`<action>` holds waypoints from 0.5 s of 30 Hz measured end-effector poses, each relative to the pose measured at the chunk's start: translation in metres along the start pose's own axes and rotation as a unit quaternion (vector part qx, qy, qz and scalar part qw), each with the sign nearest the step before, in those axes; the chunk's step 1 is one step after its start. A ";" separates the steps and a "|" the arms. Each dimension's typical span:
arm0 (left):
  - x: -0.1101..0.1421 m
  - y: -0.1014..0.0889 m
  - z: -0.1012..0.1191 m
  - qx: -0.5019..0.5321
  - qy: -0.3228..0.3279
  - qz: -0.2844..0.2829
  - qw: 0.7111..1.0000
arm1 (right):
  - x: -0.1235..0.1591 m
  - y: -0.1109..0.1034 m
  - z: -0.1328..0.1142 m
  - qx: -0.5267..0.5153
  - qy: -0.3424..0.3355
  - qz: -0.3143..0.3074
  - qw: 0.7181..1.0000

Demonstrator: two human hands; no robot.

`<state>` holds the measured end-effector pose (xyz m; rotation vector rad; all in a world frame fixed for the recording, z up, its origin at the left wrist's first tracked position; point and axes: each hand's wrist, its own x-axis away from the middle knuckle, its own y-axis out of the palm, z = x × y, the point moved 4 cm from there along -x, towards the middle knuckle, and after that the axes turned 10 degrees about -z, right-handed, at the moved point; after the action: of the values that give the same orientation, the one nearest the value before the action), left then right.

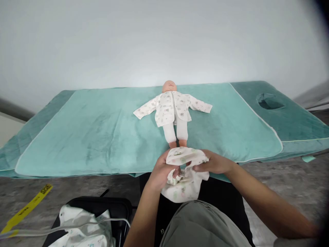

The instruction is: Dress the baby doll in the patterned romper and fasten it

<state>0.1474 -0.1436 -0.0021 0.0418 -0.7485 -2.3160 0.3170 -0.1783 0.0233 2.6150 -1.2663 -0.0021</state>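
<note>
A baby doll (169, 86) lies on its back, its feet toward me. It wears a white printed jacket (166, 108), and its legs are white down to the bare lower part. Just in front of the feet, a white printed baby garment (183, 190) is bunched up and held open between my hands. My left hand (163, 168) grips its left side, with the fingertips inside the opening. On the other side, my right hand (214, 163) pinches the edge. The folds hide whether the garment is pants, and also the ends of the doll's feet.
The doll rests on a long padded bed with a teal cover (89, 127), set against a pale wall. A face hole (271, 102) is at its right end. Lower left, printed cloth (84, 226) lies on a black seat (120, 206), crossed by a white cable (64, 228). Yellow tape (28, 207) marks the floor.
</note>
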 end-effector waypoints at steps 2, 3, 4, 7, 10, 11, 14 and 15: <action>0.005 0.004 -0.005 -0.031 -0.022 -0.051 0.998 | 0.002 -0.004 0.007 -0.073 -0.016 0.053 0.996; 0.007 0.006 -0.007 -0.056 -0.028 -0.060 0.996 | 0.002 -0.005 0.010 -0.098 -0.022 0.075 0.992; 0.008 0.008 -0.008 -0.084 -0.032 -0.057 0.994 | 0.000 -0.004 0.014 -0.116 -0.026 0.097 0.988; 0.007 0.008 -0.010 -0.118 -0.020 0.008 0.993 | -0.005 -0.003 0.024 -0.150 -0.034 0.147 0.977; 0.003 0.003 -0.011 -0.040 0.026 0.100 0.994 | -0.009 0.006 0.027 -0.142 -0.022 0.098 0.985; 0.000 0.003 -0.013 -0.011 0.035 0.123 0.992 | -0.009 0.013 0.027 -0.123 -0.003 0.042 0.992; -0.006 0.007 -0.019 0.043 0.015 0.146 0.988 | -0.007 0.032 0.025 -0.051 0.059 -0.153 0.985; -0.007 0.010 -0.019 0.054 0.007 0.141 0.989 | -0.005 0.034 0.024 -0.035 0.065 -0.178 0.981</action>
<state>0.1632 -0.1545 -0.0145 0.0010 -0.8165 -2.0045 0.2855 -0.2001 0.0067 2.6915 -0.7302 0.0603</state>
